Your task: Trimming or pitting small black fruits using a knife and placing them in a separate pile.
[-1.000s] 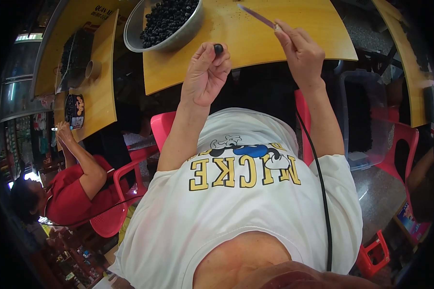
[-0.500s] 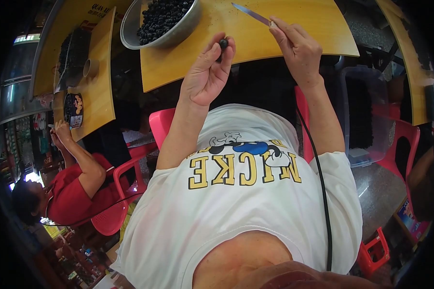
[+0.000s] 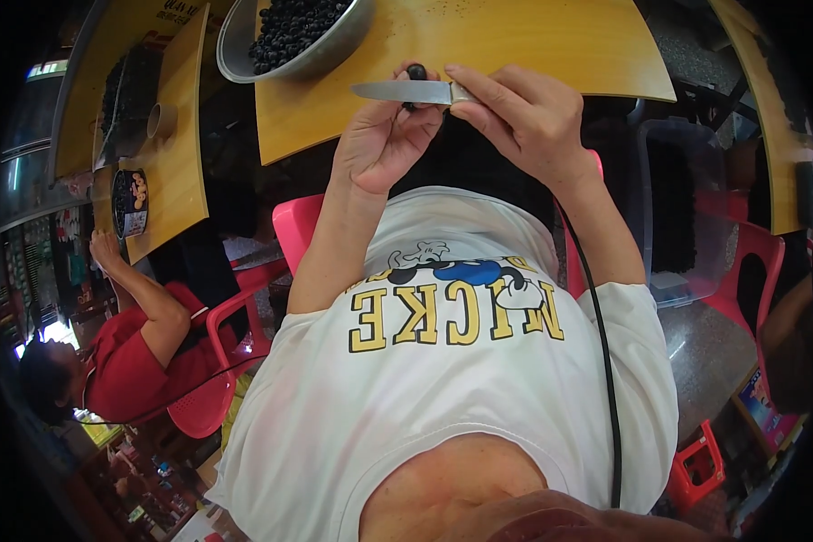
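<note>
My left hand [image 3: 379, 149] is raised near the table's front edge, palm up, its fingers closed around a small black round fruit [image 3: 415, 71] that looks like an olive. A knife [image 3: 397, 91] with a short handle is in my right hand [image 3: 540, 117], pinched between thumb and fingers. Its blade points left and lies across the front of the fruit, hiding part of it. Whether the edge touches the skin I cannot tell. Another dark bit shows just under the blade. Beyond my left hand stands a clear bowl [image 3: 228, 56] holding many similar black fruits.
Both hands are over the front of a yellow table [image 3: 533, 45]. At left, a person in a red shirt [image 3: 144, 361] works at another table [image 3: 181, 172] with a dark printed tub [image 3: 131, 200]. A clear plastic bin [image 3: 682, 287] with dark contents and red chairs [image 3: 752, 262] stand at right.
My right hand has moved left and slightly down, bringing the knife from above the table to across the black fruit. My left hand stays almost in place, still holding the fruit.
</note>
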The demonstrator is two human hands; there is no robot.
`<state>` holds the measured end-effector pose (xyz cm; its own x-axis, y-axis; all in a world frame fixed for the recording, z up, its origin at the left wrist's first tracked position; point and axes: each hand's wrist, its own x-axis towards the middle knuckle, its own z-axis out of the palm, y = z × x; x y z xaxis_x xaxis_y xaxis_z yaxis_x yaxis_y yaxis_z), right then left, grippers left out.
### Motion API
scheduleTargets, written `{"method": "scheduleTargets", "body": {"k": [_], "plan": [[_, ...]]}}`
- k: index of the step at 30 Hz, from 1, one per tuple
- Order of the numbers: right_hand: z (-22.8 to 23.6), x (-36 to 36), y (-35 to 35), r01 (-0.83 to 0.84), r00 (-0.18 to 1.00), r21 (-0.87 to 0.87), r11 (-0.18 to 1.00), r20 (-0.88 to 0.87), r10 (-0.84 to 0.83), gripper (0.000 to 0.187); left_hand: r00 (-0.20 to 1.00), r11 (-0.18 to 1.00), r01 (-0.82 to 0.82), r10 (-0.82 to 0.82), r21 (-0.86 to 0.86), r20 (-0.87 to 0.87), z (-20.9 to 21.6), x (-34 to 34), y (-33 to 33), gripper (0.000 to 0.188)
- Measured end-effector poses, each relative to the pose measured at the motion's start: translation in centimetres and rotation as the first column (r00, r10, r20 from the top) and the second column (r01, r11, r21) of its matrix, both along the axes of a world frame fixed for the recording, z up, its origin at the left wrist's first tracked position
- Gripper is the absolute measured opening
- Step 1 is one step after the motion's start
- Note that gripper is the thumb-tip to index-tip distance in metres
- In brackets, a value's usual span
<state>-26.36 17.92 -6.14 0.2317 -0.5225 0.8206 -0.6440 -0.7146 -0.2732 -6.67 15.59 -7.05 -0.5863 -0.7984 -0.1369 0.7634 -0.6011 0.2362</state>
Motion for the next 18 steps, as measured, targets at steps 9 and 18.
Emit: {"method": "scheduleTargets", "body": {"k": [9, 18], "plan": [[-0.2, 0.0, 0.0, 0.019, 1.000, -0.024, 1.000, -0.009, -0.019, 0.033, 1.000, 1.000, 0.017, -0.017, -0.020, -0.002, -0.4, 0.1, -0.2, 0.017], [-0.5, -1.4, -1.3, 0.037, 0.996, -0.047, 0.998, -0.080, -0.041, 0.031, 0.998, 0.975, 0.061, -0.061, -0.215, 0.005, 0.0, 0.3, -0.9, 0.019]]}}
